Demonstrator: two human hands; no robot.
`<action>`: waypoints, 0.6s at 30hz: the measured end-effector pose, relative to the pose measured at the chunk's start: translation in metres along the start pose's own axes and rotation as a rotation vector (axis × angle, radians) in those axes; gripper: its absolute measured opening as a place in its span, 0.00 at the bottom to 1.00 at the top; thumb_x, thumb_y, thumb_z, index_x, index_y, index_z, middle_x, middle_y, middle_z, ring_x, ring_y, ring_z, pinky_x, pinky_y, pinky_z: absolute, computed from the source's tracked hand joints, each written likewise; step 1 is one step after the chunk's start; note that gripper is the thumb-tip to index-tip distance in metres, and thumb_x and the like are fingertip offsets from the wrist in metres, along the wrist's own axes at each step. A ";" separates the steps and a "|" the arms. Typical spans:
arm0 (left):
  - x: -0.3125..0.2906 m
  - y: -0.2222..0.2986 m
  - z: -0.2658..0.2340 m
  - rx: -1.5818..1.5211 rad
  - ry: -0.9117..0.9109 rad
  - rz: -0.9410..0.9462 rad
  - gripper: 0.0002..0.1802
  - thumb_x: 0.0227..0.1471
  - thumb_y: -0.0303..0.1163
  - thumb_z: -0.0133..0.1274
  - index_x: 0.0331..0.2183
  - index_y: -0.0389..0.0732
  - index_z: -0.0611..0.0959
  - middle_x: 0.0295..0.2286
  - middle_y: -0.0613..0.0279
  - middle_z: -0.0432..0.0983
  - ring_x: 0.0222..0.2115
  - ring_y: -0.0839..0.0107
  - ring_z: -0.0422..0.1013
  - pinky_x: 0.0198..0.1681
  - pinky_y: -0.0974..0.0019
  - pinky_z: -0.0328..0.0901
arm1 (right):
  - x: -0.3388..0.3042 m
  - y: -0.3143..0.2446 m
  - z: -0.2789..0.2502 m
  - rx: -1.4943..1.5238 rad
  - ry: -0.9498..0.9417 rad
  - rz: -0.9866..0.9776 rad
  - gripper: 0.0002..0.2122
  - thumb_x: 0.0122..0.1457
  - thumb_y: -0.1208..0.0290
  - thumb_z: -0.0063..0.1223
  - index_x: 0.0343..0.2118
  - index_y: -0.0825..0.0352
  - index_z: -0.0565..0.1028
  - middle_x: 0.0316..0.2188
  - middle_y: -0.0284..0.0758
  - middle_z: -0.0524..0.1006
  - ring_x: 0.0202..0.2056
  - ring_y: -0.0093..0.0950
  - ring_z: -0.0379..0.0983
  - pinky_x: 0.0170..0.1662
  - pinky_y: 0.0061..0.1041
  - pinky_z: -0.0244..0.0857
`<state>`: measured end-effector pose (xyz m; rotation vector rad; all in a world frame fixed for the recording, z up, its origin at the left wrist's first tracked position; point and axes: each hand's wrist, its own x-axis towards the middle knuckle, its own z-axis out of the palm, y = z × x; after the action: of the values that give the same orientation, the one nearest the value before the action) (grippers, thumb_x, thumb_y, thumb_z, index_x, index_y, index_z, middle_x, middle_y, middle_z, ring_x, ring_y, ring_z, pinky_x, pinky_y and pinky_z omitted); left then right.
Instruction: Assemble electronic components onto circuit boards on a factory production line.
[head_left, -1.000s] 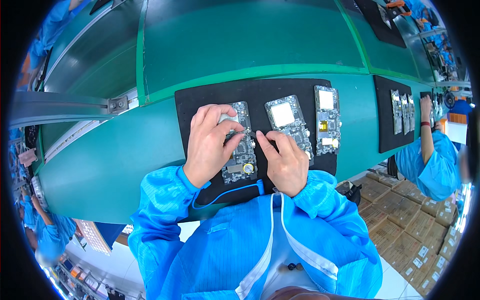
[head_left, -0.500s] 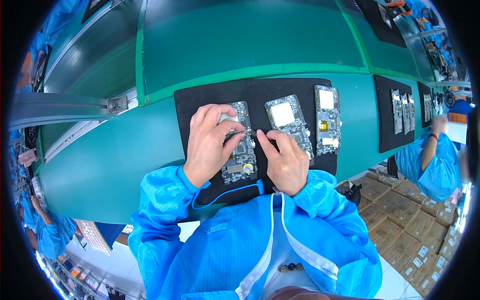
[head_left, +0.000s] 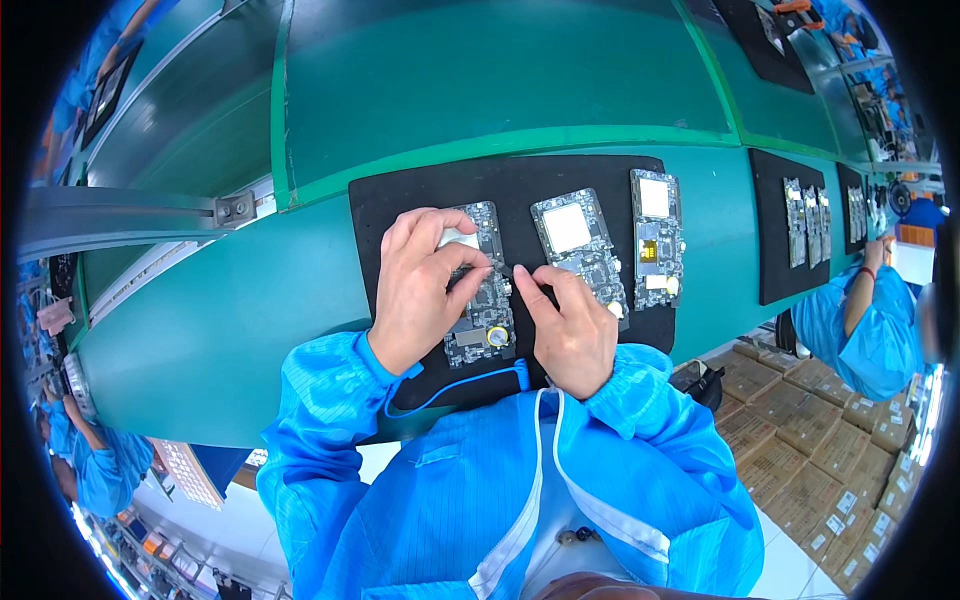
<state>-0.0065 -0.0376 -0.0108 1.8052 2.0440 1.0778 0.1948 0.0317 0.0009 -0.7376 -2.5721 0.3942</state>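
Three circuit boards lie on a black mat [head_left: 420, 184]. Over the left circuit board [head_left: 492, 318], which has a round coin-like part near its lower end, my left hand [head_left: 425, 280] is closed in a pinch, thumb and forefinger meeting at the board's right edge. My right hand [head_left: 575, 325] is pinched too, its fingertips at a small dark piece [head_left: 506, 269] beside that edge. What exactly either hand grips is too small to make out. Just beyond my right hand lies the middle circuit board [head_left: 592, 256], bearing a white square; the right circuit board [head_left: 652, 226] stands apart.
A blue coiled cord [head_left: 460, 382] curves over the mat's near edge. Behind the mat runs a raised green border [head_left: 510, 145] on the green bench. Another black mat [head_left: 775, 230] with boards lies right, near a co-worker's blue sleeve [head_left: 835, 315]. Cardboard boxes [head_left: 800, 420] cover the floor.
My fingertips have shifted very slightly, and a small gap now shows between the two hands' pinches. The boards stay where they were.
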 end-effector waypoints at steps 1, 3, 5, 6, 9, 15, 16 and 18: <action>0.000 0.000 0.000 -0.001 -0.001 0.001 0.08 0.41 0.25 0.69 0.28 0.43 0.86 0.44 0.65 0.76 0.52 0.56 0.69 0.55 0.52 0.61 | 0.000 -0.001 0.001 -0.014 -0.025 0.010 0.23 0.49 0.81 0.57 0.52 0.69 0.81 0.42 0.36 0.76 0.38 0.32 0.78 0.31 0.30 0.76; 0.001 0.000 0.001 0.004 -0.013 0.012 0.08 0.40 0.25 0.69 0.27 0.43 0.86 0.44 0.65 0.76 0.52 0.56 0.69 0.55 0.52 0.61 | 0.000 -0.001 0.001 -0.029 -0.049 0.021 0.23 0.49 0.81 0.56 0.52 0.69 0.80 0.43 0.36 0.76 0.38 0.32 0.78 0.31 0.30 0.76; 0.001 0.000 0.000 0.003 -0.017 0.012 0.08 0.41 0.25 0.69 0.27 0.43 0.86 0.44 0.65 0.76 0.52 0.56 0.69 0.55 0.51 0.61 | 0.001 -0.001 0.000 -0.036 -0.051 0.040 0.23 0.49 0.82 0.57 0.53 0.70 0.80 0.43 0.36 0.75 0.38 0.33 0.78 0.31 0.30 0.76; 0.001 0.000 0.000 0.000 -0.021 0.012 0.08 0.41 0.25 0.68 0.27 0.43 0.85 0.44 0.65 0.76 0.52 0.56 0.68 0.56 0.51 0.60 | 0.000 -0.001 0.000 -0.035 -0.051 0.039 0.23 0.49 0.82 0.57 0.53 0.70 0.80 0.43 0.36 0.75 0.38 0.33 0.78 0.31 0.30 0.76; 0.000 0.000 0.001 0.004 -0.016 0.008 0.07 0.41 0.25 0.68 0.27 0.44 0.85 0.44 0.65 0.76 0.52 0.57 0.68 0.56 0.51 0.60 | -0.001 -0.002 0.000 -0.019 -0.040 0.057 0.24 0.49 0.82 0.57 0.53 0.70 0.80 0.43 0.37 0.75 0.39 0.33 0.78 0.31 0.30 0.76; 0.000 0.001 0.002 0.010 -0.016 0.006 0.07 0.41 0.26 0.68 0.26 0.44 0.85 0.44 0.66 0.76 0.52 0.57 0.68 0.56 0.51 0.60 | -0.001 -0.002 0.000 -0.011 -0.047 0.057 0.24 0.49 0.83 0.57 0.53 0.70 0.80 0.43 0.37 0.75 0.39 0.34 0.78 0.32 0.31 0.76; 0.001 0.001 0.001 0.010 -0.017 0.007 0.07 0.41 0.26 0.68 0.26 0.44 0.85 0.44 0.66 0.76 0.52 0.57 0.68 0.56 0.51 0.60 | 0.000 -0.002 0.000 -0.009 -0.045 0.057 0.24 0.49 0.83 0.57 0.53 0.71 0.80 0.43 0.37 0.75 0.39 0.33 0.78 0.32 0.31 0.76; 0.001 0.000 0.001 0.015 -0.022 0.014 0.07 0.41 0.26 0.68 0.26 0.44 0.85 0.44 0.66 0.76 0.52 0.57 0.68 0.56 0.51 0.60 | -0.001 -0.002 0.001 -0.007 -0.044 0.058 0.24 0.49 0.83 0.57 0.53 0.71 0.80 0.43 0.37 0.75 0.38 0.33 0.78 0.32 0.31 0.76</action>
<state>-0.0058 -0.0361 -0.0112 1.8336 2.0350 1.0442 0.1939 0.0293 0.0007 -0.8161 -2.5989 0.4240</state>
